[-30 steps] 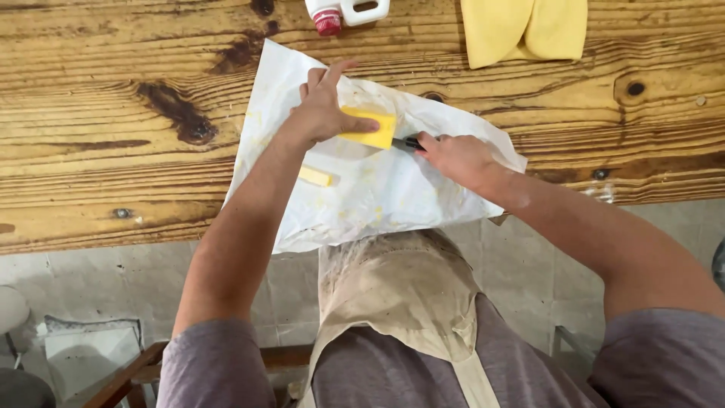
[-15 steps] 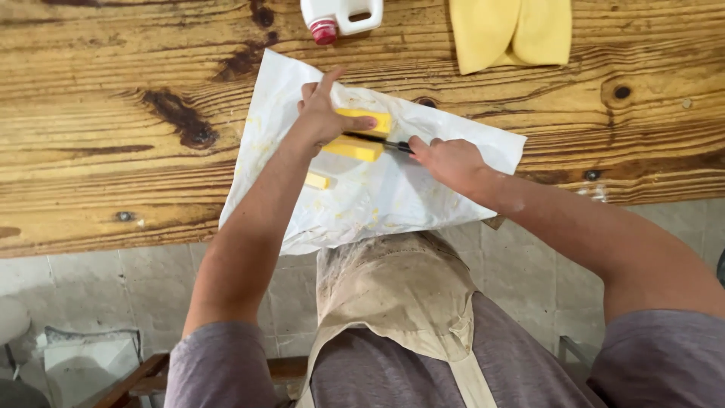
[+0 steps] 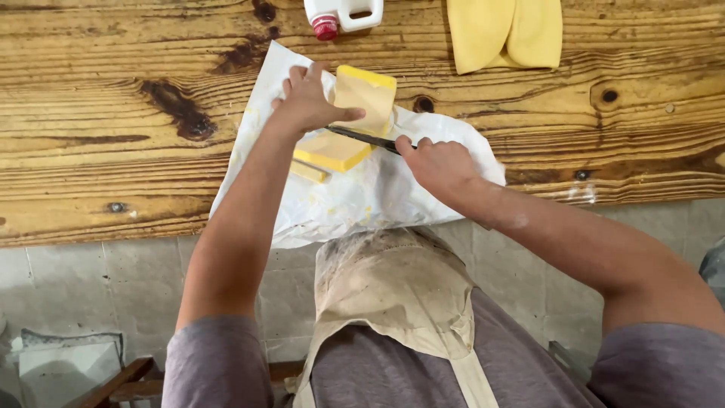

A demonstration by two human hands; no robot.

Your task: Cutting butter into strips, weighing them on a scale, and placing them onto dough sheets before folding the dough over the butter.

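Your right hand (image 3: 438,162) is closed around the handle of a dark knife (image 3: 362,138), whose blade runs left between the two yellow pieces; keep that blade flat and level so the slice comes away even, and draw it in one steady pull rather than sawing; your left hand (image 3: 310,102) is pinching the upper yellow slab (image 3: 368,94) and tipping it up and back off the lower yellow block (image 3: 332,149), so keep the fingertips clear of the edge and hold the lift gentle, since a thin slab like this looks likely to snap if bent too far; both pieces sit on the white plastic sheet (image 3: 362,196) on the wooden surface (image 3: 113,151), with a small yellow offcut (image 3: 310,171) just beside the block; beyond lie a white bottle with a red cap (image 3: 343,13) and a yellow cloth (image 3: 504,32); half a second ago the upper slab lay flatter, closer upon the block, and a second ago the yellow mass looked like one piece under your left hand; now it stands tilted well open.
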